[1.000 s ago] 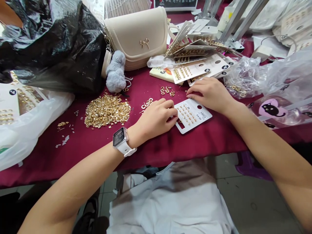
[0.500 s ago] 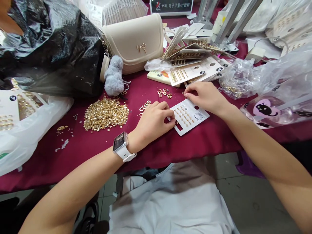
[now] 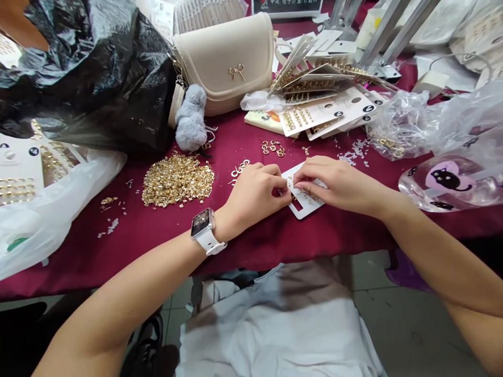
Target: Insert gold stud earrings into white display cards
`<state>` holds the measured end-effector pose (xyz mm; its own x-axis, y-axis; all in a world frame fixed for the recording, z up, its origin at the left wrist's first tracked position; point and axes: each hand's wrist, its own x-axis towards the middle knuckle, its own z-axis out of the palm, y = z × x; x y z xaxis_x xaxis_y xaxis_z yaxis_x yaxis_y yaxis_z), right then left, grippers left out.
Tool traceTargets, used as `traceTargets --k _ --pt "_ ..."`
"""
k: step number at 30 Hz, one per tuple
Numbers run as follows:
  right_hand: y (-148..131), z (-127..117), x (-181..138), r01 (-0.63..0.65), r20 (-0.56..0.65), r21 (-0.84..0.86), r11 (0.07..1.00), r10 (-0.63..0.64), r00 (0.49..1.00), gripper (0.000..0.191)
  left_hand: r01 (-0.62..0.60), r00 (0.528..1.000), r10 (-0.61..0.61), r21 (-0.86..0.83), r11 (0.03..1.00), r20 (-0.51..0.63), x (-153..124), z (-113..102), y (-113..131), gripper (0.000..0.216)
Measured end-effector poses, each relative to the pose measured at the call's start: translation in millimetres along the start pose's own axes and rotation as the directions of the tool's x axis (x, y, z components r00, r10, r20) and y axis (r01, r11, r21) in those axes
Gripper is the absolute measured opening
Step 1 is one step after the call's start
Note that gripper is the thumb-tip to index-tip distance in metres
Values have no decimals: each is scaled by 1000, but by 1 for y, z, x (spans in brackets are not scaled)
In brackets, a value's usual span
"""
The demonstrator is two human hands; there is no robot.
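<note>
Two hands point(image 3: 251, 196) point(image 3: 338, 183) work near a clear bag point(image 3: 401, 120) holding gold pieces point(image 3: 389, 146).

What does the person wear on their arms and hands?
A smartwatch with a white strap, clear case and dark screen sits on the left wrist. The left hand and right hand wear no gloves, and neither forearm shows a sleeve.

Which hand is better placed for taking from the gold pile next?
Probably the left hand: it is nearer the pile of gold earring pieces, on that side of the white earring card, while the right hand is on the card's far side.
</note>
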<state>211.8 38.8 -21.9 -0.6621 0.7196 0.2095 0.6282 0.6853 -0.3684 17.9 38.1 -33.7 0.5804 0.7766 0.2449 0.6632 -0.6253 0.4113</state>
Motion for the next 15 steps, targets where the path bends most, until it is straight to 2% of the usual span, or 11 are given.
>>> traceTargets --k 5,15 --pt "0 1 0 -13 22 8 1000 13 1000 19 -10 1000 10 -3 1000 -24 0 2 -2 17" --pt "-5 2 0 -18 -26 -13 1000 17 1000 14 -22 1000 22 22 1000 1 1 1 -1 17"
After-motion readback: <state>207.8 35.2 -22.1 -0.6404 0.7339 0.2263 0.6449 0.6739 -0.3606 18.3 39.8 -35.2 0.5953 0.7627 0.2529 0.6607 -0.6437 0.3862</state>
